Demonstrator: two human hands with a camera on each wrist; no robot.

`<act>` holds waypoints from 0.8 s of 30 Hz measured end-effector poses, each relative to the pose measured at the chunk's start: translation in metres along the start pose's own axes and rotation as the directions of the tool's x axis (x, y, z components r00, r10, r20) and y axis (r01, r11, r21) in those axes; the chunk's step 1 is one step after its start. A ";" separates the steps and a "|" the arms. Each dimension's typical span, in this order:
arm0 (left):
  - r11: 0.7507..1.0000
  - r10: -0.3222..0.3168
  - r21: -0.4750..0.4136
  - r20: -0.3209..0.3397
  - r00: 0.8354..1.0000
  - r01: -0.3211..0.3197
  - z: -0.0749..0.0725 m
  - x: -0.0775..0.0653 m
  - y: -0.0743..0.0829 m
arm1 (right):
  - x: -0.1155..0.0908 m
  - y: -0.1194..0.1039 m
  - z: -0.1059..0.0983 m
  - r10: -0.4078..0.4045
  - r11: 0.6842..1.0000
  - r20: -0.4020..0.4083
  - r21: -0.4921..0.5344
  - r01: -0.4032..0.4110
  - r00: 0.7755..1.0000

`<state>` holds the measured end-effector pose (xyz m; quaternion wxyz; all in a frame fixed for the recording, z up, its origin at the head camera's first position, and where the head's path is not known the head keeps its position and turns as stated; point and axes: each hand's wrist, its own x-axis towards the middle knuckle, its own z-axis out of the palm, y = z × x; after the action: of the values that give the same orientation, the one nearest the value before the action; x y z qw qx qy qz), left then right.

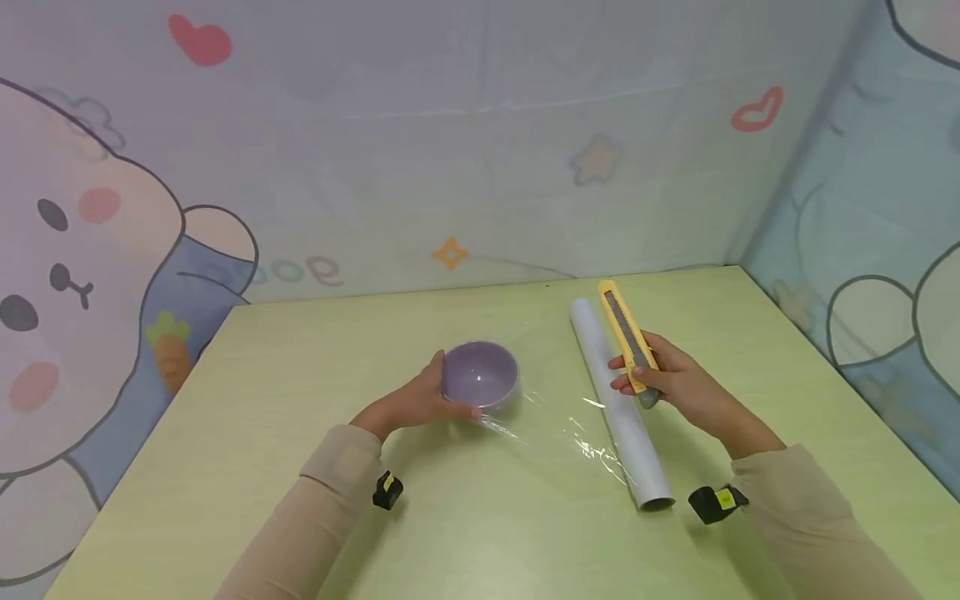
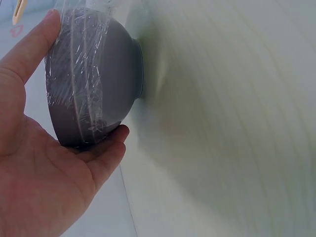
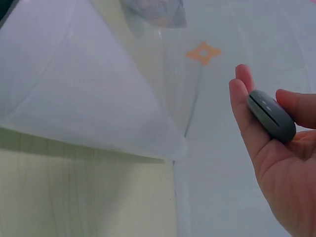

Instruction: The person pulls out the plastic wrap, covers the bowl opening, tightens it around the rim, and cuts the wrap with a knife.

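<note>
A purple bowl (image 1: 480, 377) stands on the table, and cling film (image 2: 89, 74) lies wrinkled over its side in the left wrist view. My left hand (image 1: 420, 402) grips the bowl from the left, thumb on the near side and fingers round the far side. From the bowl, clear film (image 1: 558, 425) stretches right to a long white roll (image 1: 622, 408). My right hand (image 1: 675, 379) holds a yellow utility knife (image 1: 624, 329) above the roll, its grey end (image 3: 271, 116) towards the wrist. Whether its blade is out cannot be made out.
The pale green table (image 1: 300, 358) meets a printed cloth backdrop (image 1: 480, 167) at its far edge. Another printed cloth (image 1: 885, 250) hangs along the right side. Black wrist cameras (image 1: 716, 502) hang below both sleeves.
</note>
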<state>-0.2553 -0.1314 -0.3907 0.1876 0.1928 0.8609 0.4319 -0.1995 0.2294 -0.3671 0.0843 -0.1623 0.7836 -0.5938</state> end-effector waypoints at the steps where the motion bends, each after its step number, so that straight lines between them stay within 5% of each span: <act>1: 1.000 0.000 0.001 0.000 1.000 0.000 0.000 0.000 0.000 | 0.000 -0.001 0.001 -0.008 1.000 -0.002 -0.004 0.008 1.000; 12: 1.000 0.007 0.009 0.007 1.000 -0.007 -0.001 0.002 -0.001 | -0.001 -0.007 0.008 0.049 0.988 -0.129 -0.136 -0.067 0.990; 18: 1.000 0.013 -0.002 0.010 1.000 -0.013 -0.001 0.003 0.000 | 0.001 -0.005 0.014 0.083 0.937 -0.311 -0.300 -0.181 0.947; 24: 1.000 0.006 0.019 0.005 1.000 -0.006 -0.002 0.001 0.002 | -0.001 -0.003 0.017 0.094 0.883 -0.407 -0.387 -0.265 0.909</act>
<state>-0.2563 -0.1312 -0.3887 0.1866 0.1981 0.8640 0.4236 -0.1927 0.2139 -0.3689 -0.0501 0.0148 0.9090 -0.4136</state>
